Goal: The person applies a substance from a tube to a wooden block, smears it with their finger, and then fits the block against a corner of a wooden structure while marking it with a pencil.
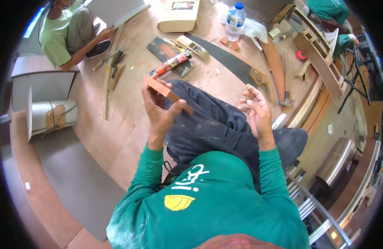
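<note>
My left hand (160, 103) is closed around a short reddish-brown wooden strip (165, 89), thumb on one side and fingers on the other, above my lap. My right hand (257, 110) is raised over my right thigh, its fingers half bent and apart, holding nothing I can see. A tan smear or bit shows on one fingertip. Beyond my knees, a red and black adhesive cartridge (170, 63) lies across a dark, stained board (160, 52). Next to these is a wooden hand plane (193, 47).
A handsaw (228, 62), a hammer (286, 97) and a water bottle (235, 23) stand or lie ahead. A cardboard box (179, 16) sits farther off. Another person (67, 37) squats at the far left, and a co-worker's green sleeve (344, 42) shows far right. A ladder (318, 211) is at lower right.
</note>
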### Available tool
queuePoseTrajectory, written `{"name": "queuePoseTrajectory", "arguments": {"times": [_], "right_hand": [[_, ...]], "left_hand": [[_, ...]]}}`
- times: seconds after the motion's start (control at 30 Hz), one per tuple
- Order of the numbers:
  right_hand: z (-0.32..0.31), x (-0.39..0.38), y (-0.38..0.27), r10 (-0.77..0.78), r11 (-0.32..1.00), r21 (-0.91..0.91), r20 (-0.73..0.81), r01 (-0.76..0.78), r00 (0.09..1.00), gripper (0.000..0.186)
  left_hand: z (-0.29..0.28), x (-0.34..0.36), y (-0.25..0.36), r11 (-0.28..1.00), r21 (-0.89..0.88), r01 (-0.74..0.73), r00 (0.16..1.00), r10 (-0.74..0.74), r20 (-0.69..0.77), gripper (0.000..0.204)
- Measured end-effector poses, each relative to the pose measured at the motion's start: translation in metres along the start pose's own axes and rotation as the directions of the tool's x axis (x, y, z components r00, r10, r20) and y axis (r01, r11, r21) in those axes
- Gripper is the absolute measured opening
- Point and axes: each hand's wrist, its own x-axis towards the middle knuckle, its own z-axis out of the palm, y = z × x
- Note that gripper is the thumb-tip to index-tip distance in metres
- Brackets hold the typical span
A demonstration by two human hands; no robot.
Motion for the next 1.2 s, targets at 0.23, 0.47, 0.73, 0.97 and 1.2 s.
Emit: {"name": "queuePoseTrajectory", "arguments": {"times": [0.23,0.47,0.73,0.97,1.2], "right_hand": [[-0.057,0.003,-0.004,-0.047,0.999,0.008,-0.151,0.048,0.987,0.050],[-0.165,-0.030,-0.059,-0.253,0.946,0.032,-0.548,0.322,0.797,0.046],[-0.192,-0.046,-0.051,-0.315,0.949,-0.168,-0.565,0.268,0.763,0.053],[-0.154,0.013,-0.015,-0.280,0.930,-0.337,-0.396,0.145,0.874,0.060],[-0.142,0.042,0.017,-0.467,0.541,-0.840,-0.257,0.044,0.846,0.057]], "left_hand": [[0.002,-0.011,-0.030,0.993,0.040,0.114,0.992,-0.111,-0.058,0.105],[0.019,-0.005,-0.028,0.983,0.141,0.118,0.992,-0.121,0.018,0.104],[0.045,-0.005,-0.021,0.971,0.237,0.015,0.989,-0.050,0.140,0.094],[0.030,-0.014,-0.020,0.966,0.259,0.003,0.998,-0.021,0.067,0.097],[0.024,-0.014,-0.033,0.982,0.172,-0.084,0.996,0.084,0.006,0.106]]}}
